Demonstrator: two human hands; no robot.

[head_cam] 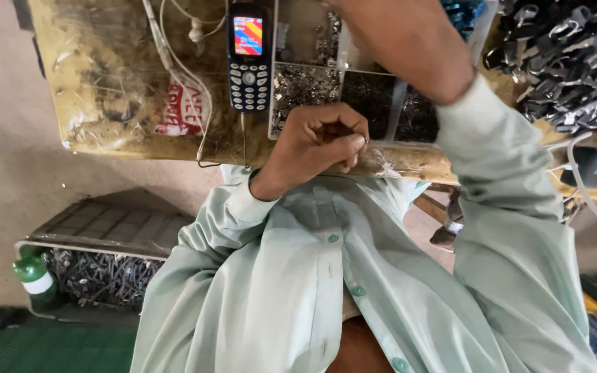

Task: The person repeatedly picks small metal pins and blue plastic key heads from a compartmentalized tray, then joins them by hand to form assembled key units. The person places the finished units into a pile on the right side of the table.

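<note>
While the view looks down over a pale green shirt (326, 290):
Left hand (319, 141): curled at the table's near edge, fingertips (357, 144) pinched together on something too small to identify.
Right hand: out of view past the top edge; only the forearm (402, 48) shows, reaching over the tray.
Tray (343, 72): compartments of small metal parts, just beyond the left hand.
Phone (249, 55): left of the tray, screen lit.
Table (105, 83): worn, yellowish.

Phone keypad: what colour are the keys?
Pale silver-white keys on a dark blue phone; head view, the only one, shows it clearly.
</note>
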